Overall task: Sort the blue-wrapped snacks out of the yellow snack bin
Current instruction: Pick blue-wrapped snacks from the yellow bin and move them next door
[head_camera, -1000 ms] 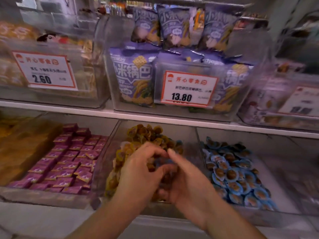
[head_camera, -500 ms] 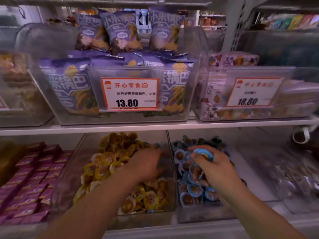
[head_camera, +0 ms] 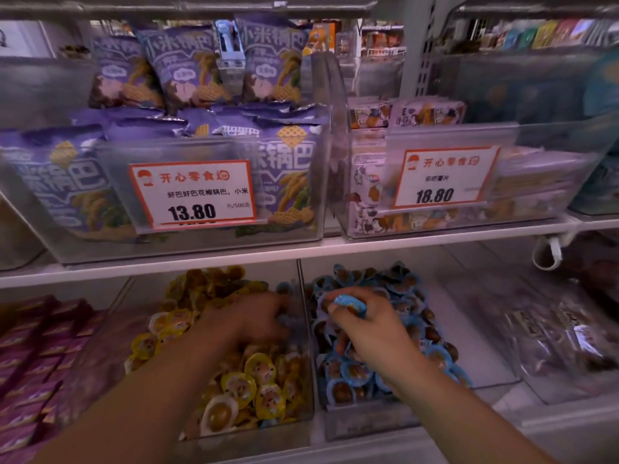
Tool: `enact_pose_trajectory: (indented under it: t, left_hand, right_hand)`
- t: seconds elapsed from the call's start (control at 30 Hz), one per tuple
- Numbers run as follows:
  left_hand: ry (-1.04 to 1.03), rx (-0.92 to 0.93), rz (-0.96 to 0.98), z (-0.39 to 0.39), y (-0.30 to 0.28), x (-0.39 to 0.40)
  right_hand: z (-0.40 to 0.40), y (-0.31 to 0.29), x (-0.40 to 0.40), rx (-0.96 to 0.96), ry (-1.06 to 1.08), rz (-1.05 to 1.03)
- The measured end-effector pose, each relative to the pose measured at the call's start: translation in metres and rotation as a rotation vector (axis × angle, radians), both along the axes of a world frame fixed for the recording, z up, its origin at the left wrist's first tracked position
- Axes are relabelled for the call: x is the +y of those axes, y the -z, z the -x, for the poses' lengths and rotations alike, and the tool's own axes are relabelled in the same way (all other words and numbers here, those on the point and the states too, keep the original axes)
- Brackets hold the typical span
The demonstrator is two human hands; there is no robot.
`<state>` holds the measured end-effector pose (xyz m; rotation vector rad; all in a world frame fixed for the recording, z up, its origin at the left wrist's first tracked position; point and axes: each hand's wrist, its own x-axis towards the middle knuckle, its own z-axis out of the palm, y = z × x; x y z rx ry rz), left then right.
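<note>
The yellow snack bin (head_camera: 303,333) is formed of clear, smooth plastic — glossy at its walls. Glossy film wrappers are seen on the blue-wrapped snacks (head_camera: 348,373). The price card (head_camera: 192,194) above appears as matt paper — behind a clear plastic sleeve.

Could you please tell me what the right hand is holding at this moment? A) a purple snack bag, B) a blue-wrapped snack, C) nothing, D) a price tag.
B: the right hand pinches a blue-wrapped snack above the blue snack bin.
</note>
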<state>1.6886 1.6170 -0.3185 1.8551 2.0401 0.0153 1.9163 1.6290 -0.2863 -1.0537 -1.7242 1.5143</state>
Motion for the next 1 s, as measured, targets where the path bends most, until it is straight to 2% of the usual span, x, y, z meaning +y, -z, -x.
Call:
enact_pose_trajectory:
  t: [0.1,0.27,0.33,0.4,0.47,0.53,0.6,0.7,0.8,0.87,1.0]
  left_hand:
    - [-0.029,-0.244,-0.152,0.014,-0.017,-0.012]
    - [-0.196,-0.456,-0.331,0.031,-0.042,-0.040]
    - [-0.348,-0.664,-0.403,0.031,-0.048,-0.060]
    - [-0.472,-0.797,-0.489,0.026,-0.052,-0.081]
    - [-0.534,-1.051,-0.576,0.014,-0.056,-0.098]
    - [-0.601,-1.318,-0.625,-0.003,-0.061,-0.110]
    - [-0.641,-1.424,-0.633,-0.022,-0.062,-0.115]
    - [-0.570,-1.370,-0.653,-0.044,-0.064,-0.117]
    - [-0.487,-1.197,-0.729,-0.052,-0.064,-0.117]
    - [-0.462,-1.052,-0.774,-0.049,-0.062,-0.118]
    - [-0.483,-0.879,-0.853,-0.033,-0.058,-0.121]
  right_hand:
    - [-0.005,-0.004,0.002,0.026,0.018,0.008]
    - [-0.005,-0.014,-0.001,0.137,0.073,0.049]
    - [-0.003,-0.020,-0.006,0.203,0.111,0.023]
    - [0.001,-0.028,-0.012,0.272,0.143,-0.008]
    - [0.008,-0.035,-0.021,0.303,0.145,-0.011]
    - [0.019,-0.039,-0.033,0.322,0.094,0.061]
    - [0.031,-0.042,-0.046,0.352,0.017,0.147]
    - [0.045,-0.045,-0.064,0.301,-0.090,0.139]
    - [0.056,-0.043,-0.070,0.234,-0.048,0.071]
    - [0.060,-0.040,-0.068,0.301,-0.016,0.163]
    - [0.060,-0.038,-0.059,0.377,0.025,0.303]
